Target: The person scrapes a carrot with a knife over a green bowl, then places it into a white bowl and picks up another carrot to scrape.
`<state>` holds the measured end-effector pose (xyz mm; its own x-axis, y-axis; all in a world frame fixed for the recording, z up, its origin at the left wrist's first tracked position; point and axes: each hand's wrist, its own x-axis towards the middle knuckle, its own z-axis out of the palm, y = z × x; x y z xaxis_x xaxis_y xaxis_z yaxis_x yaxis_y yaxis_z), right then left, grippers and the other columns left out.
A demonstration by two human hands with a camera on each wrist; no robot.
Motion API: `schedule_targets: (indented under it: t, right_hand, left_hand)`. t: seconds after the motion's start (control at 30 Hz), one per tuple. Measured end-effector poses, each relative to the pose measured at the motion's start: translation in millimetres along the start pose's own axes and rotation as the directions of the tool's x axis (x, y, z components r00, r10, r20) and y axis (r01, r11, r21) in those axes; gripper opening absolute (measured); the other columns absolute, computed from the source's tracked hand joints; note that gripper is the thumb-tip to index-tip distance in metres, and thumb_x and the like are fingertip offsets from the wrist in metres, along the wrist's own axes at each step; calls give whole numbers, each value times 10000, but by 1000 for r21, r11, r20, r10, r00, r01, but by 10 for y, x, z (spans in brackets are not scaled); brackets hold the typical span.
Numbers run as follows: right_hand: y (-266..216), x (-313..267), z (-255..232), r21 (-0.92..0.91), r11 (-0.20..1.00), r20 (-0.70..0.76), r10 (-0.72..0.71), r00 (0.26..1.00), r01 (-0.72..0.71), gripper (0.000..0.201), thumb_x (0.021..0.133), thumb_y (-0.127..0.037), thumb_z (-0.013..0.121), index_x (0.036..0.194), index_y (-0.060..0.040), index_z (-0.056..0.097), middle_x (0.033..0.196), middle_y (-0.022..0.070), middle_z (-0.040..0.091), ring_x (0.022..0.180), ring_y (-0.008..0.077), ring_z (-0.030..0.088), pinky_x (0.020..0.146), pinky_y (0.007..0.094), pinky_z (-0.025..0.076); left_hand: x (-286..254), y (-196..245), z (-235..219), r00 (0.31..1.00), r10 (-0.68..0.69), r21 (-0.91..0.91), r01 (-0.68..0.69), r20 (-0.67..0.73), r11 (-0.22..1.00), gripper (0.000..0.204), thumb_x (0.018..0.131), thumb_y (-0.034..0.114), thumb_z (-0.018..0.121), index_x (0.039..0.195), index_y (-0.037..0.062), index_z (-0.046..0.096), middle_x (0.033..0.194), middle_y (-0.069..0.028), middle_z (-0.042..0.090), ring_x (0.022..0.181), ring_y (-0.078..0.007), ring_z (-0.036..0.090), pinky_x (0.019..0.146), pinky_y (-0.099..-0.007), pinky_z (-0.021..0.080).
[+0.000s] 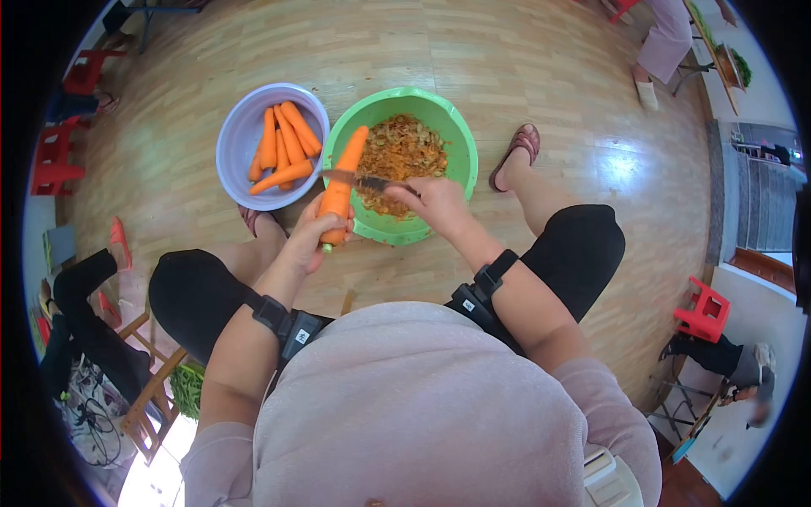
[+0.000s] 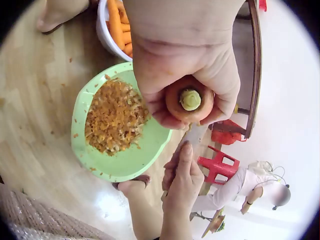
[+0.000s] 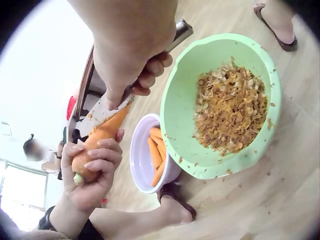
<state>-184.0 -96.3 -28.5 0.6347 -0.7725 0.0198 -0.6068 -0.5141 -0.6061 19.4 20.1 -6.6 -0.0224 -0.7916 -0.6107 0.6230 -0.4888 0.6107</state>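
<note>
My left hand (image 1: pixel 310 234) grips a large orange carrot (image 1: pixel 348 159) round its thick, green-stubbed end, tip pointing away from me. In my right hand (image 1: pixel 439 205) is a knife (image 1: pixel 369 181) with a dark handle, its blade lying across the carrot's middle. The right wrist view shows the blade (image 3: pixel 98 116) flat along the carrot's side, with bits of peel on it. Below and to the right of the carrot stands a green basin (image 1: pixel 461 135) holding a heap of orange and brown peelings (image 1: pixel 404 152). Several carrots (image 1: pixel 287 139) lie in a lilac bowl (image 1: pixel 226 160) on the left.
Both containers stand on the wood-look floor (image 1: pixel 473 51), between and beyond my sandalled feet. Scraps of peel lie on the floor around the basin. Red stools (image 1: pixel 705 313) and other people are at the room's sides, and a wooden chair (image 1: pixel 156 389) stands behind on the left.
</note>
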Motion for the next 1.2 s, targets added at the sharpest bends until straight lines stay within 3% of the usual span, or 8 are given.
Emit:
schedule_targets:
  t: [0.13, 0.3, 0.4, 0.63, 0.73, 0.93, 1.1, 1.2]
  right_hand:
    - [-57, 33, -138, -37, 997, 3, 61, 998, -61, 469, 831, -535, 558, 653, -110, 647, 552, 97, 582, 533, 295, 599, 495, 393, 476]
    - [-347, -31, -193, -31, 997, 188, -66, 980, 73, 413, 837, -495, 583, 745, -107, 691, 613, 113, 605, 560, 298, 600, 503, 380, 463]
    - [-203, -29, -50, 17, 997, 10, -82, 997, 82, 475, 834, -530, 556, 650, -101, 645, 555, 110, 585, 527, 299, 599, 493, 400, 478]
    - [-63, 20, -156, -144, 987, 24, 70, 997, -66, 477, 841, -531, 546, 685, -97, 669, 555, 124, 584, 533, 308, 602, 492, 399, 477]
    - [-210, -11, -163, -59, 998, 73, 15, 997, -11, 468, 845, -531, 541, 704, -106, 678, 555, 125, 583, 536, 313, 603, 496, 402, 477]
    - [-124, -36, -73, -16, 1000, 204, -15, 979, 18, 490, 852, -557, 513, 728, -116, 687, 599, 128, 607, 588, 310, 618, 526, 408, 482]
    - [275, 40, -115, -171, 939, 117, 319, 940, -298, 493, 862, -558, 499, 760, -118, 698, 641, 126, 630, 619, 304, 628, 561, 407, 492]
    - [217, 31, -119, -130, 955, 71, 278, 958, -267, 485, 864, -548, 504, 750, -118, 696, 626, 123, 628, 606, 311, 626, 544, 409, 491]
  left_hand:
    - [-7, 24, 29, 999, -1, 38, -1, 39, 999, 433, 725, 51, 586, 1135, 32, 448, 908, -73, 528, 749, -134, 541, 629, -277, 457]
    - [35, -43, -47, 998, -43, 90, 39, 46, 995, 480, 725, 47, 586, 1178, 33, 428, 914, -71, 532, 762, -137, 541, 628, -274, 455]
    - [33, -58, -37, 999, -14, 77, 12, 30, 997, 497, 725, 44, 587, 1195, 33, 427, 913, -69, 533, 746, -136, 545, 621, -278, 458]
    - [25, -10, -2, 997, -55, 126, 48, 54, 991, 509, 720, 42, 598, 1198, 31, 424, 908, -66, 533, 747, -138, 555, 600, -276, 469]
    - [24, -53, 7, 1000, 8, 179, -6, -11, 984, 493, 713, 62, 591, 1181, 37, 439, 913, -61, 529, 724, -134, 542, 617, -263, 463]
    - [71, -114, -69, 989, -45, 281, 83, -139, 956, 494, 695, 58, 617, 1162, 41, 455, 899, -59, 535, 720, -132, 546, 593, -268, 465]
    - [55, -61, -106, 996, -80, 248, 85, -28, 965, 584, 677, 23, 615, 1235, 33, 442, 910, -73, 550, 770, -133, 560, 606, -260, 474]
    - [63, -66, -100, 992, -102, 296, 118, -70, 948, 617, 669, 15, 612, 1259, 31, 432, 915, -74, 552, 802, -137, 558, 645, -262, 471]
